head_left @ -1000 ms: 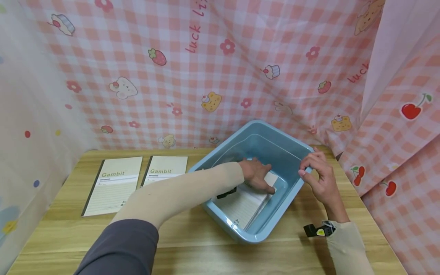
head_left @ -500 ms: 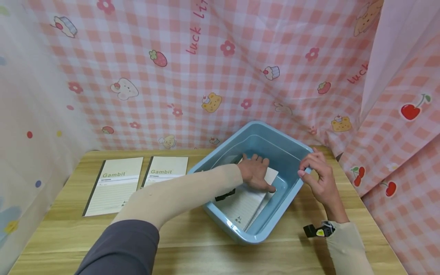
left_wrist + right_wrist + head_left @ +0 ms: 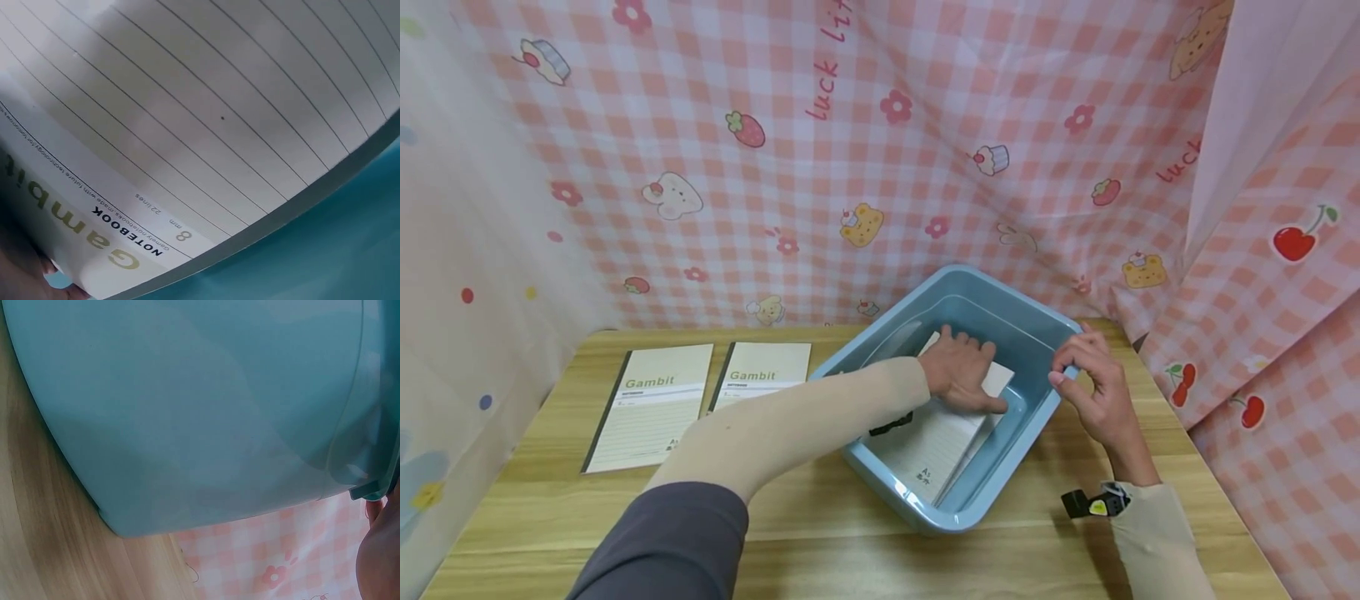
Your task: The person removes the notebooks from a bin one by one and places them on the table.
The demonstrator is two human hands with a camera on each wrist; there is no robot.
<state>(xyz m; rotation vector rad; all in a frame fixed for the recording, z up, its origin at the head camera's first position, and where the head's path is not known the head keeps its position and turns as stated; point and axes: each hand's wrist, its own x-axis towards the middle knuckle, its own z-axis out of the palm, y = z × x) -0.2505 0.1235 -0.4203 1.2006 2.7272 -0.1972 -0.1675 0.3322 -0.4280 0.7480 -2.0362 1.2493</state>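
Note:
A light blue plastic basin (image 3: 880, 457) stands on the table, turned at an angle, with A5 notebooks (image 3: 925, 446) stacked unevenly inside. My left hand (image 3: 961, 372) reaches into it over the top notebook, fingertips curled at its upper edge and thumb at its right side. In the left wrist view the notebook's ruled cover (image 3: 206, 119) looks bowed, and fingers (image 3: 25, 275) show at its printed end. My right hand (image 3: 1093, 375) grips the basin's right rim, the thumb on the near side. The right wrist view shows mostly the basin's outer wall (image 3: 187, 425).
Two more notebooks lie on the left of the wooden table (image 3: 820, 542): one whole notebook (image 3: 651, 408) and one notebook (image 3: 763, 367) partly covered by my left sleeve. A pink checked cloth (image 3: 775, 167) hangs behind the table.
In the basin, my left hand has shifted slightly up, its fingers moving to the notebook's upper edge. The top notebook has slid a little up and right. My right hand stays on the rim.

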